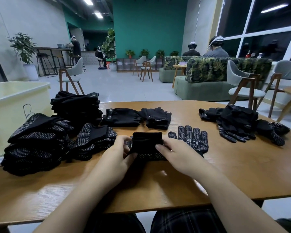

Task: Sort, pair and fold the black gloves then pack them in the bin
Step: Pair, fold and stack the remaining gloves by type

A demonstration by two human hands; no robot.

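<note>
Left hand (118,153) grips the near-left edge of the folded glove pair (147,145) at lower centre of the head view, thumb and fingers curled round the fabric; I read this as pinning the fold so it does not spring open. Right hand (176,153) lies over the pair's right side, fingers fairly straight and pressing down, apparently flattening the turned-over cuff.

Just right of the pair, a single dotted glove (190,137) lies flat, palm print up, fingers pointing away; partly under my right hand. I judge it waits for a partner.

Centre-left to far left: stacks of folded dotted gloves (40,142) and a taller plain stack (77,106), presumably parked close to the bin (10,101) at left edge for packing. Two plain folded pairs (136,117) sit mid-table. Unsorted heap (242,123) at right, well apart from finished work.

Table (225,174): wood, rounded edge.

Step in hand: finishing one fold. Packing not yet begun, as far as the bin's visible interior shows.
</note>
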